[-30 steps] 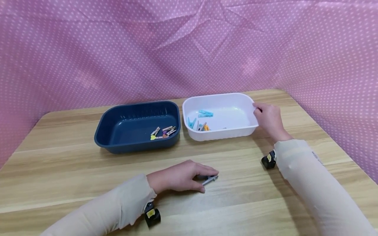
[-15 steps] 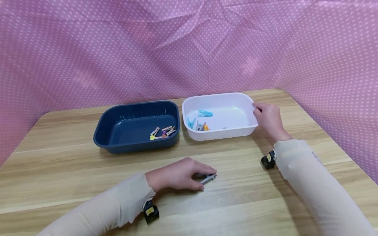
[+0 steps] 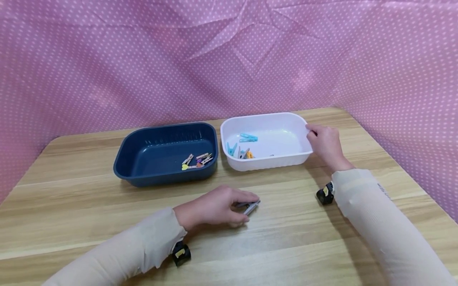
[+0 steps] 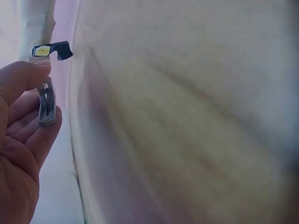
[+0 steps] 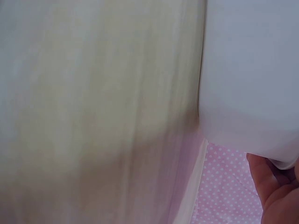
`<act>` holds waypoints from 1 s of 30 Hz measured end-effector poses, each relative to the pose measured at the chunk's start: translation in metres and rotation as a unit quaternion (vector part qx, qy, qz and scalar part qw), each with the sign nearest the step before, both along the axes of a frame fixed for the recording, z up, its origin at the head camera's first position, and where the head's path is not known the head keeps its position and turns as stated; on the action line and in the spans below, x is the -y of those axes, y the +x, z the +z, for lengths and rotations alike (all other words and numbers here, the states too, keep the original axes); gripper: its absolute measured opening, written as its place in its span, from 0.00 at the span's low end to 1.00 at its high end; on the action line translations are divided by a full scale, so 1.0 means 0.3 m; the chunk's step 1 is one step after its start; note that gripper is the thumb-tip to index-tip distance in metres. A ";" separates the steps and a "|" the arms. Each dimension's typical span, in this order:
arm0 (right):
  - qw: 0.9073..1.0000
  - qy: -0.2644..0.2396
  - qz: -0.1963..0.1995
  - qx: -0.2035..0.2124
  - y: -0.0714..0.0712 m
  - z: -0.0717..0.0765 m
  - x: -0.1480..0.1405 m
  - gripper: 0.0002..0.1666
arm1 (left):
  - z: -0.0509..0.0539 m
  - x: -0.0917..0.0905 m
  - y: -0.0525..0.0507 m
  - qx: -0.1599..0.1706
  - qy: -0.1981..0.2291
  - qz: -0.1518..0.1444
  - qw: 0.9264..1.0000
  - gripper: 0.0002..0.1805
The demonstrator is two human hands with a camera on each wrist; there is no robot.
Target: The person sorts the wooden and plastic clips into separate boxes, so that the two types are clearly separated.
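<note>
My left hand (image 3: pixel 218 208) pinches a grey clothespin (image 3: pixel 252 207) between thumb and fingers, above the middle of the table. In the left wrist view the same clothespin (image 4: pixel 47 107) shows end-on between thumb and fingertips. My right hand (image 3: pixel 325 145) grips the right rim of the white basin (image 3: pixel 264 163); the right wrist view has its fingers (image 5: pixel 264 179) at the basin's edge. Inside the white basin, toward its left, lie blue clothespins (image 3: pixel 248 138), a grey one (image 3: pixel 243 153) and an orange one (image 3: pixel 250 155). Its near wall partly hides some.
Left of the white basin stands a dark blue basin (image 3: pixel 164 178). Several small wooden clothespins (image 3: pixel 188 159) lie in its right part, one with a yellow heart (image 3: pixel 185 167). A pink dotted cloth (image 3: pixel 229 59) hangs behind the wooden table (image 3: pixel 71 222).
My left hand has moved slightly left and away from me with the grey clothespin, which now appears raised. The right hand has stayed on the white basin's rim.
</note>
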State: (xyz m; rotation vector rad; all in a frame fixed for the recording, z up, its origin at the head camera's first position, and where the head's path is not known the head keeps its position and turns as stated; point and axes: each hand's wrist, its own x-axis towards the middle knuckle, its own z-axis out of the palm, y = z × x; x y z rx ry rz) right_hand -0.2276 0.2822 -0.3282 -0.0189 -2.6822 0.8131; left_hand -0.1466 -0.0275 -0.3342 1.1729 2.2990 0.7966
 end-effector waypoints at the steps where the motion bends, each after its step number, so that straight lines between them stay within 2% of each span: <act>1: 1.000 -0.001 0.000 0.003 0.001 0.000 0.000 0.20 | 0.002 0.000 -0.001 -0.006 0.005 0.003 1.000 0.29; 5: 1.000 -0.005 -0.005 0.012 0.003 0.000 -0.002 0.20 | 0.018 -0.002 -0.005 -0.012 0.019 0.026 0.999 0.29; 8: 1.000 -0.008 -0.010 0.017 0.004 -0.002 -0.004 0.21 | 0.032 -0.005 -0.007 -0.003 0.029 0.047 0.998 0.30; 14: 1.000 -0.010 -0.011 0.019 0.002 -0.007 -0.006 0.21 | 0.044 -0.008 -0.014 -0.014 0.075 0.078 0.994 0.30; 21: 1.000 -0.001 -0.007 0.017 -0.001 -0.005 -0.006 0.21 | 0.068 -0.016 -0.028 -0.003 0.080 0.123 0.989 0.28; 25: 1.000 0.007 -0.003 0.013 -0.003 -0.005 -0.004 0.21 | 0.073 -0.016 -0.032 -0.017 0.109 0.154 0.982 0.28; 30: 1.000 0.011 -0.002 0.012 -0.004 -0.005 -0.002 0.21 | 0.066 -0.018 -0.035 -0.058 0.154 0.209 0.964 0.28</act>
